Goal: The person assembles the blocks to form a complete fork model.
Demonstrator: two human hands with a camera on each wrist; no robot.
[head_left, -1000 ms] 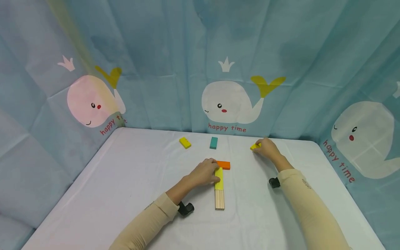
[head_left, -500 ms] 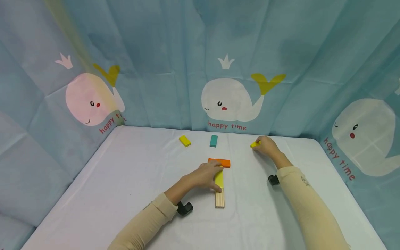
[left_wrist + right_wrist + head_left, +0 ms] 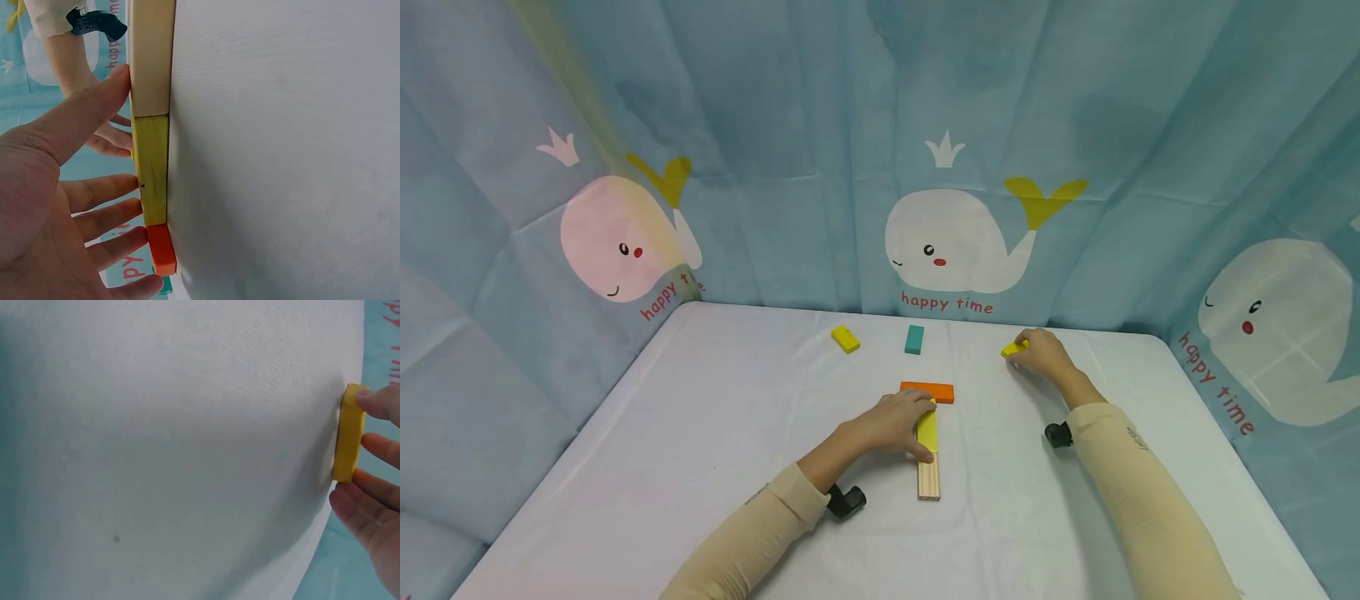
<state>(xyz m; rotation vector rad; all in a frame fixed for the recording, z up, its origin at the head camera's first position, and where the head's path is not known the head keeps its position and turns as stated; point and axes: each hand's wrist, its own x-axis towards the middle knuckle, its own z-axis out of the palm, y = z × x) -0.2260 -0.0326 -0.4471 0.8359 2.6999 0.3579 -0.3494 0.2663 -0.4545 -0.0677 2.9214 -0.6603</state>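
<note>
Two-handed: pinching yellow block [image 3: 349,439], two o'clock on desk [image 3: 700,425], with right grip [image 3: 1038,353]; touching block row [image 3: 928,435] with spread left grip [image 3: 891,423]; probably light, stiff; hold endwise.

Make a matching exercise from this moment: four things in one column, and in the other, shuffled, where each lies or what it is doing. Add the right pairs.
Things:
1. orange block
2. right hand
3. teal block
4. wooden block

Places and states:
a. touches the near end of the middle yellow block
b. lies apart, touching no other block
c. lies crosswise at the far end of the middle yellow block
d. grips the right yellow block

Pairs: 1-c, 2-d, 3-b, 4-a
</note>
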